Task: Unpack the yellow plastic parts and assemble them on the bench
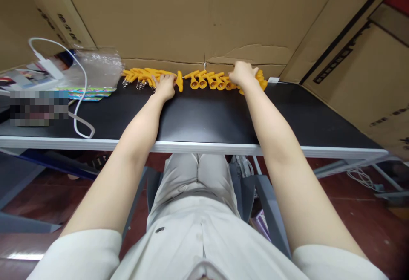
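A row of yellow-handled corkscrews (140,74) with bare metal spirals lies at the back left of the black table. My left hand (165,87) is closed over the right end of that row, fingers bent around a yellow handle. Just right of it stands a separate yellow T-shaped handle (180,81). Farther right, several yellow corkscrews with bell-shaped ends (202,83) lie side by side, their openings facing me. My right hand (243,74) reaches down into the right end of this group, fingers curled among the yellow pieces (262,83); its fingertips are partly hidden.
Tall cardboard (204,15) walls the table's back, with another printed carton (367,71) at right. Clear plastic bags (96,69) over colourful packs, a white cable (85,84) and a white adapter (53,67) occupy the left. A small white piece (273,80) lies behind the right group.
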Action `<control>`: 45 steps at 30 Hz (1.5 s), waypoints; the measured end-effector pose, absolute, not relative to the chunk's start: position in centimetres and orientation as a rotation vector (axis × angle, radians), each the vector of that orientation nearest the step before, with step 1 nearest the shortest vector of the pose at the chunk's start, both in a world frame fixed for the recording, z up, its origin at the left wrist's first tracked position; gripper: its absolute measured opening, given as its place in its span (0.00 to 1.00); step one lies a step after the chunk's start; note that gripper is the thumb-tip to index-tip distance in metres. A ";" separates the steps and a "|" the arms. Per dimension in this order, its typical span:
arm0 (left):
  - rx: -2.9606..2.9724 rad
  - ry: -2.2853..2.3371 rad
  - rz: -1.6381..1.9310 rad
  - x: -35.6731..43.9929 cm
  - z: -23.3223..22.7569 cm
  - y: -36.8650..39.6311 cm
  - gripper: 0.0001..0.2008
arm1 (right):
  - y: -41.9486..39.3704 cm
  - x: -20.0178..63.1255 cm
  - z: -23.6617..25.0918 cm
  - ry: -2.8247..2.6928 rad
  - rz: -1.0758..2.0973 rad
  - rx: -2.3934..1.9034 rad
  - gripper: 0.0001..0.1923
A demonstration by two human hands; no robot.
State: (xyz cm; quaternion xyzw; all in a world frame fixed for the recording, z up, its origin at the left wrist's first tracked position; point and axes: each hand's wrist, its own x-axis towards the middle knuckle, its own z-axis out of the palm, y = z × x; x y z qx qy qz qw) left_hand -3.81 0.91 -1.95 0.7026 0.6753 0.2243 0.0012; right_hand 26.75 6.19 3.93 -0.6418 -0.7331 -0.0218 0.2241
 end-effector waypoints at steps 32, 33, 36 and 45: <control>0.614 1.046 1.691 -0.5 1.5 -0.1 0.18 | 0.2 23.9 1.5 -2.069 0.268 -1.716 0.13; 0.614 1.034 1.687 -0.4 1.4 0.0 0.17 | 0.2 23.7 1.3 -2.100 0.259 -1.696 0.13; 0.637 1.002 1.652 0.1 1.2 0.0 0.16 | 0.1 23.3 1.2 -2.167 0.174 -1.658 0.18; 0.697 0.910 1.635 1.8 1.4 -1.0 0.08 | -2.4 21.6 2.5 -2.384 -0.099 -1.632 0.19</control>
